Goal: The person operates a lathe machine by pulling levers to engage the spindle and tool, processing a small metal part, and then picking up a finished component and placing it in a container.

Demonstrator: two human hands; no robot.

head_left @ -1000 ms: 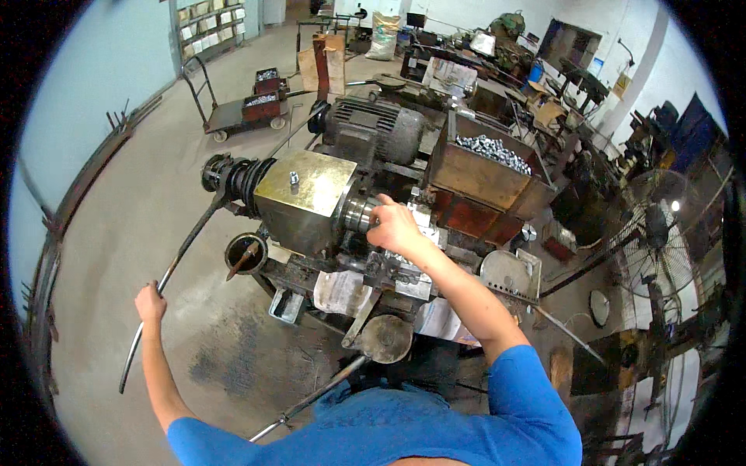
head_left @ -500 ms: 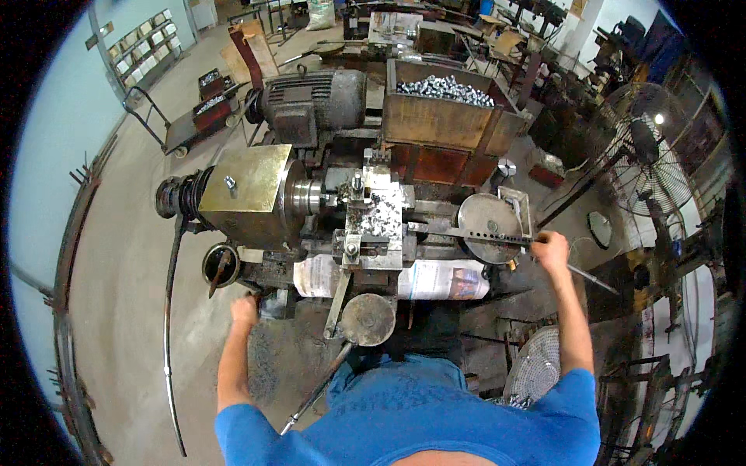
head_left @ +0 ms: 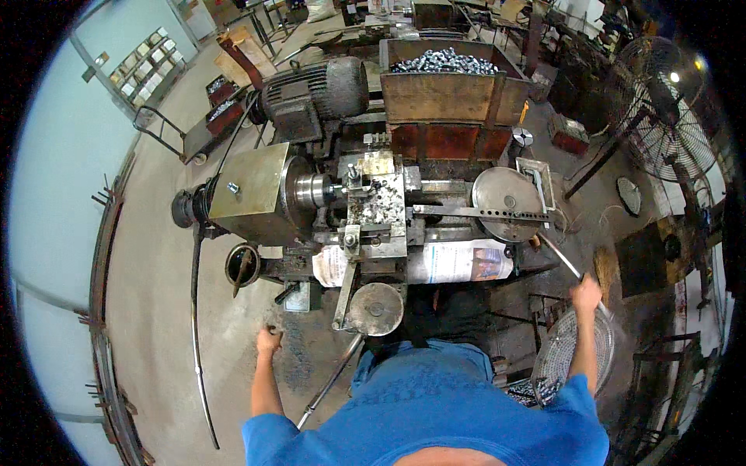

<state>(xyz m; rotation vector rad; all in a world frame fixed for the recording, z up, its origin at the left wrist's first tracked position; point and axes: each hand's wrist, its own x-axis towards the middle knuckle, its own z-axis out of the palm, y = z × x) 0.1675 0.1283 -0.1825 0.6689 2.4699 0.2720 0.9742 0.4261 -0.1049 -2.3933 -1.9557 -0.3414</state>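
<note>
My right hand (head_left: pixel 587 293) is wrapped around a long metal lever (head_left: pixel 561 255) on the right of a lathe. The lever slants down from beside a round metal plate (head_left: pixel 497 194). My left hand (head_left: pixel 269 339) hangs over the floor, left of the machine, with its fingers curled; a small dark spot shows at them, too small to name. Closest to that hand is a grey box with a black handle (head_left: pixel 298 297). The tool slide (head_left: pixel 379 203), covered in metal chips, stands beside the chuck (head_left: pixel 312 189). A perforated flat bar (head_left: pixel 466 212) runs from the slide across the plate.
Behind the lathe stand an electric motor (head_left: pixel 315 95) and a bin (head_left: pixel 439 99) of small shiny metal parts. A lower round disc (head_left: pixel 374 309) juts toward me. A round mesh basket (head_left: pixel 563 356) sits beside my right forearm. A standing fan (head_left: pixel 660 109) is farther right.
My right hand has left the end of the perforated bar and come down onto the lever. My left hand has drawn back from the machine's lower left. The whole view has shifted slightly.
</note>
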